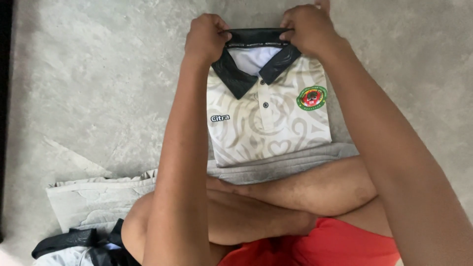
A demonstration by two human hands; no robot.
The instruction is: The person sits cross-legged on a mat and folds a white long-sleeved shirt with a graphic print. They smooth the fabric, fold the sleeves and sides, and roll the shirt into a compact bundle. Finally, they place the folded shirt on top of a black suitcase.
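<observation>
Left hand (206,37): fist closed, pinching the collar's eleven-o'clock corner.
Right hand (308,28): closed on the one-o'clock corner.
Shirt: folded cream patterned polo shirt with black collar (268,116), twelve o'clock of crossed legs, on grey concrete floor (88,88).
Seven o'clock: pale folded garments (93,199), perhaps shirts.

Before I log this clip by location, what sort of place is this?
Probably a home floor used for folding laundry. Both hands pinch the collar of a folded polo shirt on a bare grey concrete floor, with more garments lying nearby.
</observation>
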